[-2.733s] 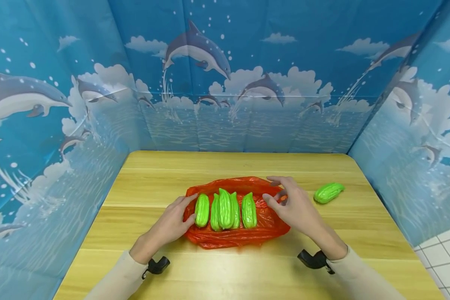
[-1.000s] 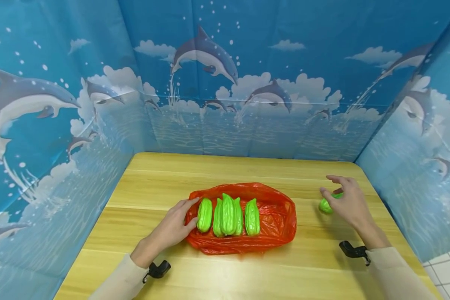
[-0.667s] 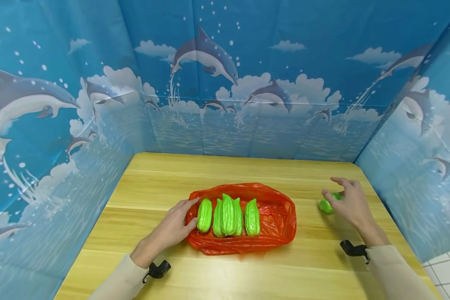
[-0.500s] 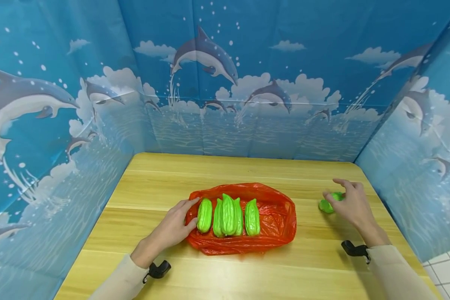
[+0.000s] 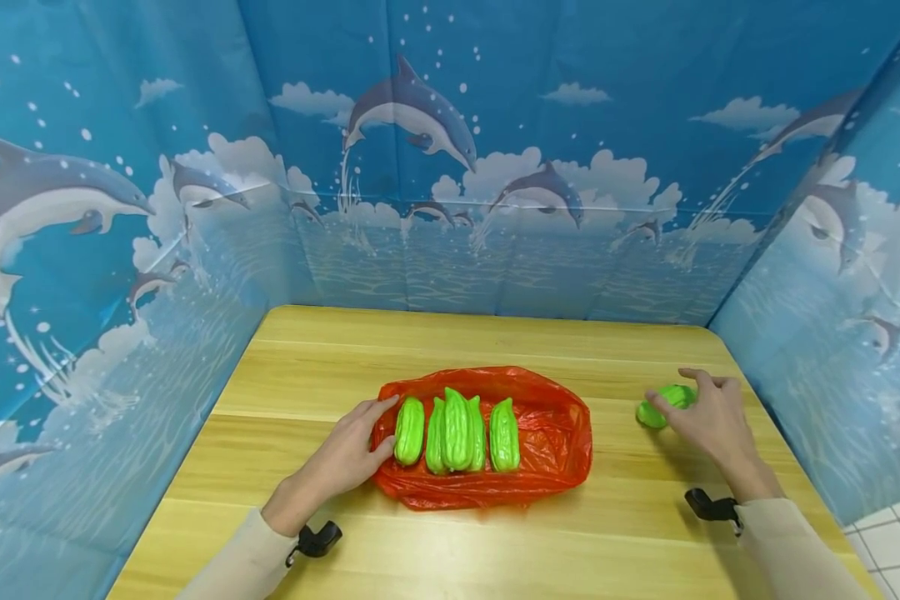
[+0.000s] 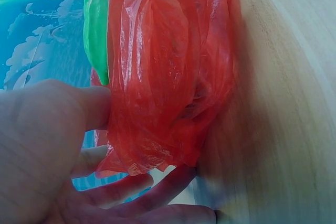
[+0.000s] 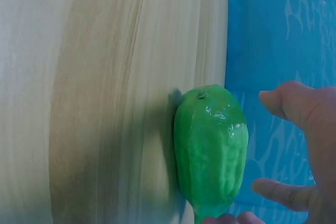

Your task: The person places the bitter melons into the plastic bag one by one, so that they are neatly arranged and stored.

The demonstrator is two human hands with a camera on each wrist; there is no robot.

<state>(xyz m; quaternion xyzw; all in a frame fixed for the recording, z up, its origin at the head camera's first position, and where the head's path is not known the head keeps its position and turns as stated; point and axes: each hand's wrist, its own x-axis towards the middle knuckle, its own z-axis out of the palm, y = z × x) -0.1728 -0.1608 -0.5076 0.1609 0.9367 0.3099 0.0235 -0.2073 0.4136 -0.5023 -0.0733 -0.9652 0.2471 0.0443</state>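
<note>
A red plastic bag (image 5: 551,442) lies spread wide on the table, with several glossy green bitter melons (image 5: 456,429) side by side in it. My left hand (image 5: 345,450) rests at the bag's left end, thumb and fingers spread along the rim beside the leftmost melon. In the left wrist view, its fingers (image 6: 157,187) reach loosely along the end of the bag. Another bitter melon (image 5: 673,406) lies alone to the right of the bag. Over it my right hand (image 5: 708,417) hovers, thumb and index finger apart. The right wrist view shows a gap between this melon (image 7: 211,150) and the fingertips.
Underneath is a light wooden table (image 5: 450,550). A blue dolphin-print curtain (image 5: 487,275) encloses the back and both sides. Each wrist carries a black camera mount (image 5: 708,506). White floor tiles (image 5: 892,542) show at the lower right.
My right hand has left the bag's right end for the loose melon, then shifted slightly right and nearer me over it. The left hand has stayed at the bag's left end.
</note>
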